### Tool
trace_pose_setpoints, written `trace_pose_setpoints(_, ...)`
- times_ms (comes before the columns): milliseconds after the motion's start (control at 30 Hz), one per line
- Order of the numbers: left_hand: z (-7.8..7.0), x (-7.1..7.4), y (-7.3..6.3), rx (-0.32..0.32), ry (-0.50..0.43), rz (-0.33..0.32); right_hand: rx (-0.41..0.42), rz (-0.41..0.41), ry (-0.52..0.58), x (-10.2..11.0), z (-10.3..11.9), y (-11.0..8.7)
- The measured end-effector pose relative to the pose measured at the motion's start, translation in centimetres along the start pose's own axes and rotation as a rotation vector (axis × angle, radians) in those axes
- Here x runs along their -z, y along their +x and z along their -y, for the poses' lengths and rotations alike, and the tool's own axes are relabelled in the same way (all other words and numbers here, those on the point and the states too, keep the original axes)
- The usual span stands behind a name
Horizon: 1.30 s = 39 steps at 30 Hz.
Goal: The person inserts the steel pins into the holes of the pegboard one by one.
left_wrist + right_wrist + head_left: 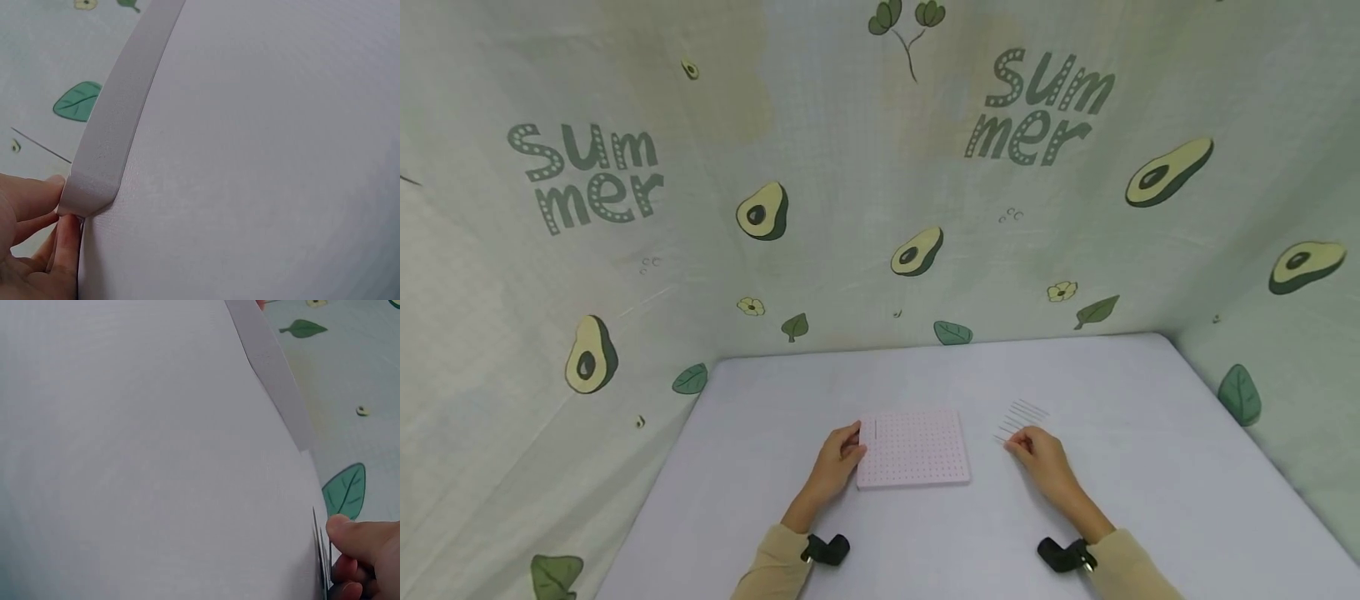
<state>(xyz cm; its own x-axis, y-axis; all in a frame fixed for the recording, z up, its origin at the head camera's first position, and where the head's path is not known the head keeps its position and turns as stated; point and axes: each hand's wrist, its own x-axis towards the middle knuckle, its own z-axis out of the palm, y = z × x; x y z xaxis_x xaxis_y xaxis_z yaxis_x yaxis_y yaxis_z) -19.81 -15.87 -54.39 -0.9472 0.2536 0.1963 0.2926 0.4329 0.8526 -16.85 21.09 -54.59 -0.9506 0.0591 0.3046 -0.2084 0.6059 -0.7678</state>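
A flat, light pink pegboard [917, 450] with rows of small holes lies on the table. One thin dark pin [876, 429] stands near its upper left corner; in the left wrist view that pin [40, 145] sticks out beyond the board's side. My left hand [835, 460] grips the board's left edge, thumb on the top face and fingers against the side. To the right of the board lie several thin metal pins [1024, 412] in a slanted row. At their near end my right hand [1040, 458] pinches one pin [330, 556] between thumb and fingers, partly hidden by the hand.
The white table [760, 400] ends at a hanging cloth [835, 125] printed with avocados and leaves, behind and at both sides. A black wrist mount [826, 550] sits on the left wrist and another mount [1063, 556] on the right.
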Motion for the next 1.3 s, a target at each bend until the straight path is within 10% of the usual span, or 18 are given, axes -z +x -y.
trace_pose_setpoints(1300, 0.1, 0.1, -0.3, -0.015, -0.028, -0.004, 0.048, 0.149, 0.257, -2.2, 4.7, 4.0)
